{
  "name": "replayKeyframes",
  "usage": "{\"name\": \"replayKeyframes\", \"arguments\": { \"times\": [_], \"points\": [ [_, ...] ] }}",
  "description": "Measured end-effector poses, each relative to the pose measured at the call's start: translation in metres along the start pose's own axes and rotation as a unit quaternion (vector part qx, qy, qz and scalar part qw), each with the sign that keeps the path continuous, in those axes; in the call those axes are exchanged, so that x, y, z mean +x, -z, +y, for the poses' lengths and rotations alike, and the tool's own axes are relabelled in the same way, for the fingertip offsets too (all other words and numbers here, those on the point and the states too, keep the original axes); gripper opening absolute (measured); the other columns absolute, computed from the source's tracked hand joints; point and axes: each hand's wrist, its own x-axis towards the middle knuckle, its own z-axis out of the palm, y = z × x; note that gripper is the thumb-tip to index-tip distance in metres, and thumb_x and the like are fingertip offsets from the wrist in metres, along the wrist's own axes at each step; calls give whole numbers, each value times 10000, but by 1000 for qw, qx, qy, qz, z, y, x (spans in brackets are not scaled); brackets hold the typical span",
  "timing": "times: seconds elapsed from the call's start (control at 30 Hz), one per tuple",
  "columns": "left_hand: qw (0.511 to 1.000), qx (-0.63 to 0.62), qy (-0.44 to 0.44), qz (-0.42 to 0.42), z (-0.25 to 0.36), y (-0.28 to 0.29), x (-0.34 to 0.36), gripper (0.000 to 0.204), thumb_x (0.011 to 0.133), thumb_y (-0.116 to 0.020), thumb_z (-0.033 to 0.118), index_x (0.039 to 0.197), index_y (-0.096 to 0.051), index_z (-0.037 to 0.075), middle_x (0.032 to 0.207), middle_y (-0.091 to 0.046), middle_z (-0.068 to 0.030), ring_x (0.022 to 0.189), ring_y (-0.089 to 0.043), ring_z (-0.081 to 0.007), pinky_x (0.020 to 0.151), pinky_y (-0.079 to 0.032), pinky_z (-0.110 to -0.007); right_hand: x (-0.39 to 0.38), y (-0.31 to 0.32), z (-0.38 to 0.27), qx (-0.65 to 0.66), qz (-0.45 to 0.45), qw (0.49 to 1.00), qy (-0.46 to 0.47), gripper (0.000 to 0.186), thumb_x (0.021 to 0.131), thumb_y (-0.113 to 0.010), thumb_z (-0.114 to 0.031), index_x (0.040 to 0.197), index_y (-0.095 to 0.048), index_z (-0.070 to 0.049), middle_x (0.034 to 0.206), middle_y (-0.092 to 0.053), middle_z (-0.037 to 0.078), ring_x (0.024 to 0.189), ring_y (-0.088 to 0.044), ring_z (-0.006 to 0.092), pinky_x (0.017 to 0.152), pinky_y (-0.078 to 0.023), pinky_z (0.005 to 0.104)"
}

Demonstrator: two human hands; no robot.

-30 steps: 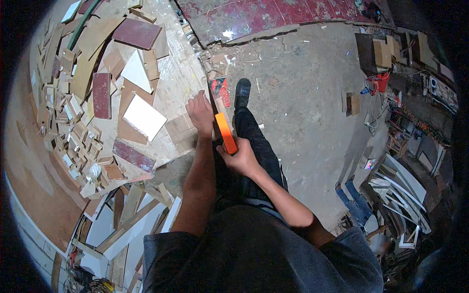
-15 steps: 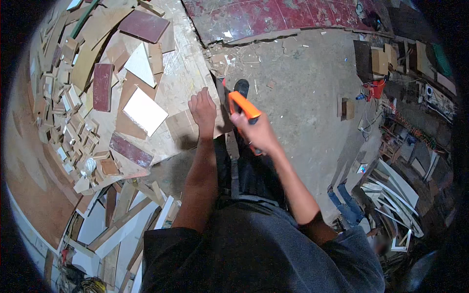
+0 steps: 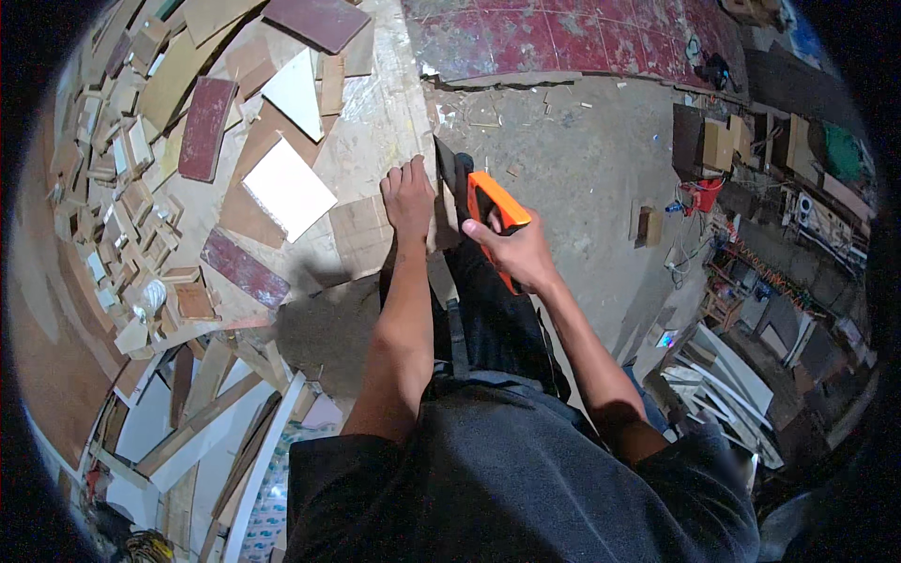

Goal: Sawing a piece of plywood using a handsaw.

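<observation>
My right hand (image 3: 518, 246) is closed round the orange and black handle of a handsaw (image 3: 499, 199). Its dark blade (image 3: 448, 161) points away from me and runs along the right edge of a pale worktable (image 3: 361, 155). My left hand (image 3: 409, 195) lies palm down at that same edge, just left of the blade, fingers stretched forward over the pale wood surface. Whether its fingertips curl over a separate board is hard to tell. Left of this hand lies a white rectangular panel (image 3: 290, 190) on a brown sheet, with a white triangular piece (image 3: 297, 97) beyond it.
Dark red boards (image 3: 206, 129) and many small wood offcuts (image 3: 137, 199) cover the table's left side. Long planks (image 3: 202, 427) lean together at lower left. On the concrete floor (image 3: 582, 169) at right stand a red bucket (image 3: 706, 194) and a heap of white strips (image 3: 723, 380).
The saw has gone from a blurred swing to a steadier place beside the table edge, its blade now showing clearly. The whole view has shifted a little; my left hand stays on the wood.
</observation>
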Motion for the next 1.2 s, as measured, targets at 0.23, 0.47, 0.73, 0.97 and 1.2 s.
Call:
{"name": "replayKeyframes", "arguments": {
  "times": [0.23,0.47,0.73,0.97,1.2],
  "points": [
    [999,35,-4,-19,-5,1,-1,209,914,-620,140,1120,-651,125,887,-635,-26,830,-566,-229,744,-429,-383,16,17,12,80,-48,989,-116,355,946,-699,-181,740,-416,-120,580,-396,-65,456,-329,51,407,-267,260],
    [1000,16,-7,0,-5,-3,-2,222,908,-612,147,1127,-644,130,879,-638,-28,846,-570,-234,766,-432,-391,27,-9,16,59,-48,995,-61,385,937,-711,-179,699,-414,-119,562,-392,-62,457,-345,53,406,-281,268],
    [1000,13,-19,20,-3,-9,-5,281,860,-618,152,1140,-638,144,903,-618,-21,879,-570,-226,772,-436,-382,44,-21,29,24,-34,996,-74,347,843,-779,-211,737,-503,-29,645,-470,-33,621,-410,92,564,-393,299],
    [999,44,-21,17,-4,0,-5,280,858,-622,155,1138,-639,146,897,-617,-21,872,-565,-225,777,-429,-383,17,-20,37,58,-15,998,-5,382,885,-760,-159,690,-436,-104,571,-446,-37,444,-374,69,404,-305,281],
    [999,34,-14,26,-3,-5,-6,207,897,-622,135,1102,-645,140,864,-628,-28,841,-571,-224,763,-424,-382,22,-2,28,86,-42,992,-81,391,923,-729,-152,711,-401,-129,561,-371,-65,438,-299,57,398,-242,271]
  ]
}}
